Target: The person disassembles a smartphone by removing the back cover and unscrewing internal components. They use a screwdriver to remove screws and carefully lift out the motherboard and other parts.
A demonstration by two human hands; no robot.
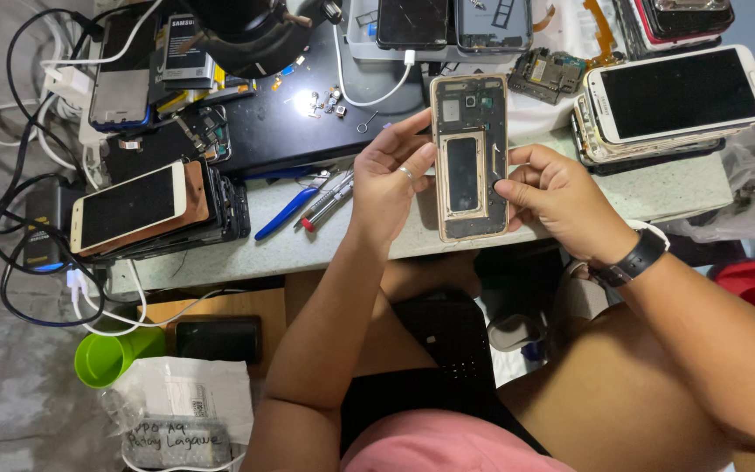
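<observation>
One opened phone frame (pixel 469 157) stands upright over the tabletop (pixel 325 236) edge — two hands pinch it. Left hand (pixel 388 179) clasps its left edge; right hand (pixel 552 197) its right. Left of the frame lie one blue-handled tool (pixel 286 214) and one phone stack (pixel 146 214).

pale speckled stone worktop (pixel 657 188): blue-handled tool (pixel 286 212) and red-tipped grey screwdriver (pixel 325 205) lie just left of the gripping hands; stacked dark phones topped by a white-and-copper handset (pixel 128 208) further left; white phone stack (pixel 670 96) to the right.
</observation>
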